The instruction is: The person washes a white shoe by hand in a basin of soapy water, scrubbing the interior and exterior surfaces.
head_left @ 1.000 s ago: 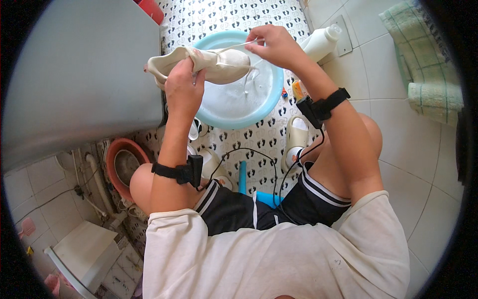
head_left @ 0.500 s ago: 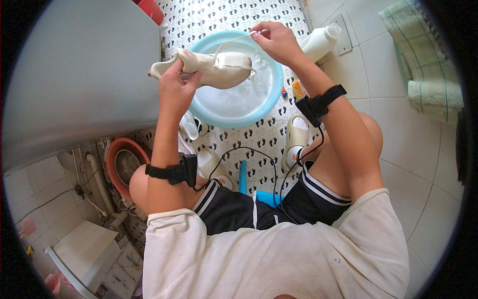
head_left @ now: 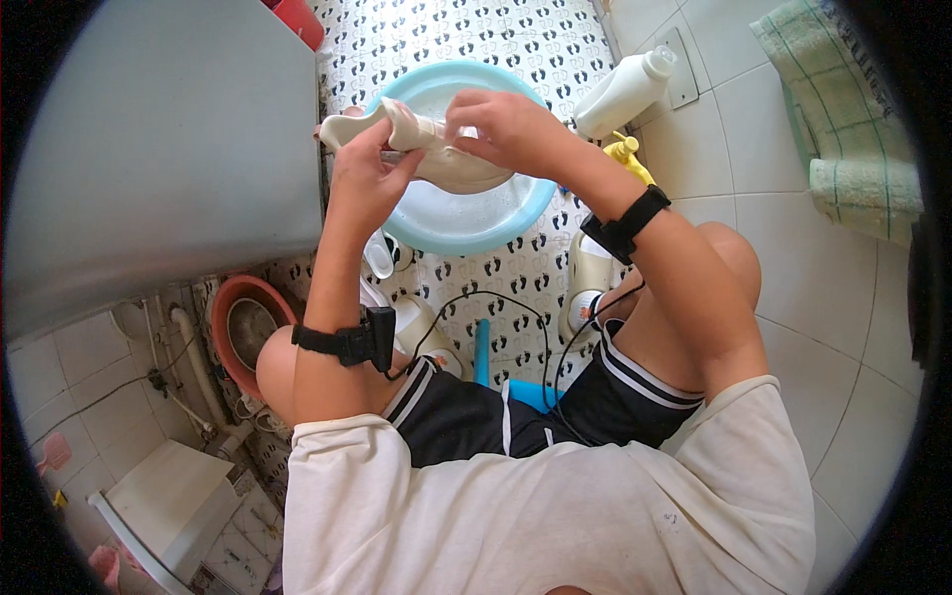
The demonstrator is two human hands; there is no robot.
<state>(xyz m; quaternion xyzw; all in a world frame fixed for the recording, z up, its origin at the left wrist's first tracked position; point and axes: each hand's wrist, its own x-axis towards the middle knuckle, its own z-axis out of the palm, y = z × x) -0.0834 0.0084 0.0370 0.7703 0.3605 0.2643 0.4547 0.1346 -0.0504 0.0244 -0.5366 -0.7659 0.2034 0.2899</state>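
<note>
A cream-white shoe (head_left: 466, 178) is held tilted over a light blue basin (head_left: 466, 243) of cloudy, sudsy water. My left hand (head_left: 372, 177) grips it by the ankle opening, thumb on the near side and fingers on the far side. Over the lacing, my right hand (head_left: 511, 131) has its fingers curled and pinched on the shoelace, though the fingertips partly hide the lace. The toe end sits beneath my right wrist, above the water.
Right of the basin are a white bottle (head_left: 625, 94) and a yellow pump bottle (head_left: 629, 154). A large grey panel (head_left: 188, 129) borders the left. An orange-brown bucket (head_left: 226, 327) stands beside my left knee. A green-white towel (head_left: 863, 193) hangs at the right.
My right hand has come left and down from the stretched lace to the shoe's lacing. The shoe and my left hand have shifted slightly right and nearer. The yellow bottle is now more visible.
</note>
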